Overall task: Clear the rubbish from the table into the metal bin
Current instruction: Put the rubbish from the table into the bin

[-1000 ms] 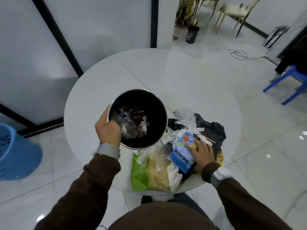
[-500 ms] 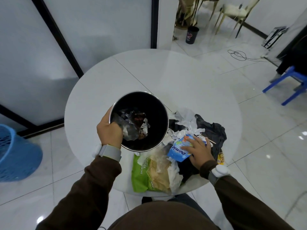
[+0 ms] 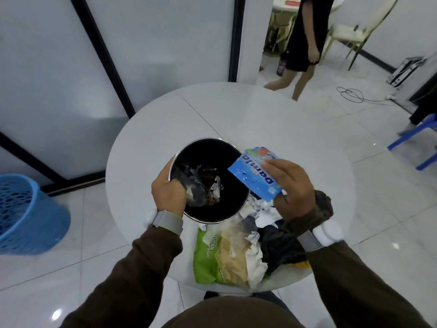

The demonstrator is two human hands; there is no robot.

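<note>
Now the right hand (image 3: 292,185) is swinging the blue Damla wrapper (image 3: 253,177) up off the rubbish pile (image 3: 236,252), grip pinching it over the metal bin (image 3: 205,139); left hand (image 3: 168,194) is clutching the rim.

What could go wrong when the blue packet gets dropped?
The packet in the right hand is only partly over the bin; let go now, it might catch the rim and fall back on the table. The green wrapper hangs over the table's near edge, so a nudge could send it to the floor.
</note>
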